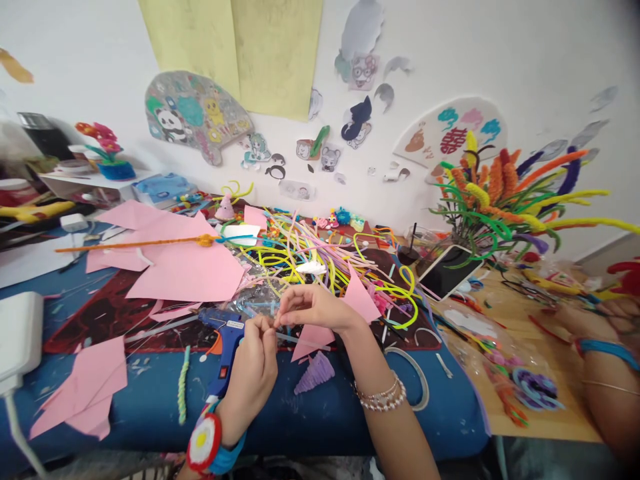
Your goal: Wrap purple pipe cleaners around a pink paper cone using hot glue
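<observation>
Far left, a white box (pixel 19 333) with a cord sits at the bench (pixel 325 417) edge. Pink paper sheets (pixel 175 263) lie spread across the left half, one scrap near the front edge (pixel 83 390). An orange stick (pixel 130 245) lies over the far pink sheet. A twisted green pipe cleaner (pixel 183 385) lies near, finished-looking. A blue glue gun (pixel 226 347) rests just left of the hands, not held.

Left hand (pixel 253 370), felt wristband on, fingers pressed together pinching one end of a thin pale strand (pixel 295 340). Right hand (pixel 315 308), bead bracelet on, fingers pinching the same strand close by; it trails right, over a pink paper triangle (pixel 320 337). The strand is too thin to tell the material.

A purple ridged cone (pixel 314 373) lies near, just below the hands, seemingly already made. The pipe cleaner pile (pixel 310 253) behind the hands looks largely unused, so plenty seems left. Phone (pixel 450 270) right of the pile, bouquet of pipe cleaner flowers (pixel 505 193) far right. Another person's arm (pixel 607 360) at the right edge.
</observation>
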`<action>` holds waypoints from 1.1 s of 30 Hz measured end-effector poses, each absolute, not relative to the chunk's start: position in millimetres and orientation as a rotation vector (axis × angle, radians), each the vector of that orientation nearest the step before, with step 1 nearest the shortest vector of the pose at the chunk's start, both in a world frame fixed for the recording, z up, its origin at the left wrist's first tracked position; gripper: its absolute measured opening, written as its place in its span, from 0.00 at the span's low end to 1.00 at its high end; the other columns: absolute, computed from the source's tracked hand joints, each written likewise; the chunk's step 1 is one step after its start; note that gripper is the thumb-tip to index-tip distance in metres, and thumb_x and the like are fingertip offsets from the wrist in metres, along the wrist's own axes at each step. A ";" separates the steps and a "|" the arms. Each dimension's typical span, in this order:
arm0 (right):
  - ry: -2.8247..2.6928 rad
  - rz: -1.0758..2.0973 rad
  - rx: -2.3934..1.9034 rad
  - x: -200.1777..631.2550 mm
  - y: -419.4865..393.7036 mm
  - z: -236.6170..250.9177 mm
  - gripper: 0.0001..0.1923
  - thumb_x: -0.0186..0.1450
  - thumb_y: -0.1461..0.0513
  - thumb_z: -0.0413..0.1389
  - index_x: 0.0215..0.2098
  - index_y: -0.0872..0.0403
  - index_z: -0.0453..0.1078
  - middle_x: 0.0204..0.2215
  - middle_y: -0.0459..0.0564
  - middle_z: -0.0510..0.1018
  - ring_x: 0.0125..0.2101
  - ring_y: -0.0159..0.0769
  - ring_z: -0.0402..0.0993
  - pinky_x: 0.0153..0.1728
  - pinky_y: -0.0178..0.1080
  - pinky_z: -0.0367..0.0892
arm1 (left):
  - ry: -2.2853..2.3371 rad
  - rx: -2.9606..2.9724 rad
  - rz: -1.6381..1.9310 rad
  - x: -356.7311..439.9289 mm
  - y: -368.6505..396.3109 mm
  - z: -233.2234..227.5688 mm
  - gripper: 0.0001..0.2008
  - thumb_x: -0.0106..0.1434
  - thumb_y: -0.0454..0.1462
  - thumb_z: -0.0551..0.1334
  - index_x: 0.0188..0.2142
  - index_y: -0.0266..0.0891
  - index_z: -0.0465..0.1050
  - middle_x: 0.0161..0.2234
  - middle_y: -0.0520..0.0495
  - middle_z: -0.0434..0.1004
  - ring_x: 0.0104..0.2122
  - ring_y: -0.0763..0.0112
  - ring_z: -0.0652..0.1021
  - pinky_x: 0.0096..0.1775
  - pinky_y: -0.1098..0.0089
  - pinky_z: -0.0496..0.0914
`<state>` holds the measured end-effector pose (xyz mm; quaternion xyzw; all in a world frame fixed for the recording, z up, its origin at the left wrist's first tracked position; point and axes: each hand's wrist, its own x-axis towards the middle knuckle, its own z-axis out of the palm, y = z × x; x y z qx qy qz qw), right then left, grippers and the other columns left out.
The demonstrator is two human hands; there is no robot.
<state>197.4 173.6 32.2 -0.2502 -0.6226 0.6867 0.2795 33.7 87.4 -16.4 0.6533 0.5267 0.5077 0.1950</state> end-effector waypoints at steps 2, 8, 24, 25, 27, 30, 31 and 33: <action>-1.662 1.830 -0.674 198.9 174.0 33.2 0.18 0.55 0.53 0.73 0.34 0.54 0.73 0.32 0.44 0.81 0.33 0.31 0.79 0.40 0.36 0.73 | 1.481 1.814 1.408 33.4 85.8 -18.1 0.10 0.73 0.35 0.48 0.33 0.46 0.56 0.25 0.56 0.64 0.22 0.69 0.69 0.27 0.70 0.67; -1.708 1.881 -0.664 202.1 172.9 36.4 0.20 0.53 0.54 0.74 0.35 0.54 0.75 0.32 0.45 0.82 0.33 0.32 0.80 0.42 0.39 0.74 | 1.492 1.846 1.492 30.2 82.4 -18.4 0.11 0.73 0.38 0.53 0.33 0.44 0.66 0.22 0.57 0.69 0.19 0.72 0.70 0.23 0.73 0.65; -1.941 1.625 -0.985 220.9 162.2 50.3 0.31 0.73 0.42 0.47 0.44 0.59 0.78 0.10 0.39 0.71 0.13 0.30 0.69 0.29 0.36 0.75 | 1.287 2.044 1.526 25.4 75.7 -8.2 0.21 0.73 0.34 0.51 0.21 0.43 0.59 0.16 0.57 0.63 0.16 0.75 0.68 0.22 0.74 0.62; -1.953 1.556 -1.048 226.1 161.4 49.7 0.29 0.75 0.45 0.45 0.52 0.58 0.75 0.13 0.40 0.74 0.14 0.30 0.70 0.28 0.36 0.74 | 1.243 2.090 1.513 24.9 74.6 -6.7 0.22 0.73 0.33 0.51 0.20 0.43 0.58 0.16 0.57 0.62 0.15 0.76 0.68 0.22 0.74 0.61; -1.964 1.392 -1.179 237.8 162.6 47.9 0.25 0.77 0.54 0.41 0.65 0.56 0.63 0.25 0.47 0.83 0.18 0.30 0.74 0.31 0.37 0.76 | 1.220 2.120 1.496 24.4 73.1 -4.3 0.22 0.73 0.32 0.51 0.20 0.42 0.59 0.15 0.57 0.63 0.15 0.76 0.68 0.22 0.74 0.61; -2.037 1.171 -1.304 254.5 174.6 47.1 0.28 0.72 0.64 0.46 0.70 0.51 0.57 0.51 0.58 0.82 0.32 0.34 0.82 0.42 0.43 0.77 | 1.268 2.061 1.470 24.8 72.6 -3.0 0.21 0.74 0.32 0.50 0.22 0.42 0.63 0.16 0.56 0.66 0.15 0.76 0.70 0.22 0.75 0.63; -2.072 1.109 -1.330 257.9 181.5 48.1 0.28 0.71 0.66 0.47 0.68 0.51 0.60 0.55 0.59 0.79 0.38 0.37 0.83 0.46 0.46 0.77 | 1.274 2.039 1.473 25.2 73.0 -3.3 0.21 0.74 0.33 0.50 0.22 0.42 0.63 0.16 0.56 0.66 0.15 0.76 0.71 0.22 0.76 0.63; -2.151 0.989 -1.358 258.5 198.6 51.6 0.23 0.69 0.67 0.49 0.61 0.53 0.70 0.59 0.60 0.77 0.51 0.45 0.80 0.57 0.53 0.71 | 1.273 2.024 1.462 25.6 73.9 -4.9 0.22 0.75 0.34 0.49 0.22 0.42 0.63 0.16 0.56 0.67 0.16 0.76 0.71 0.22 0.75 0.64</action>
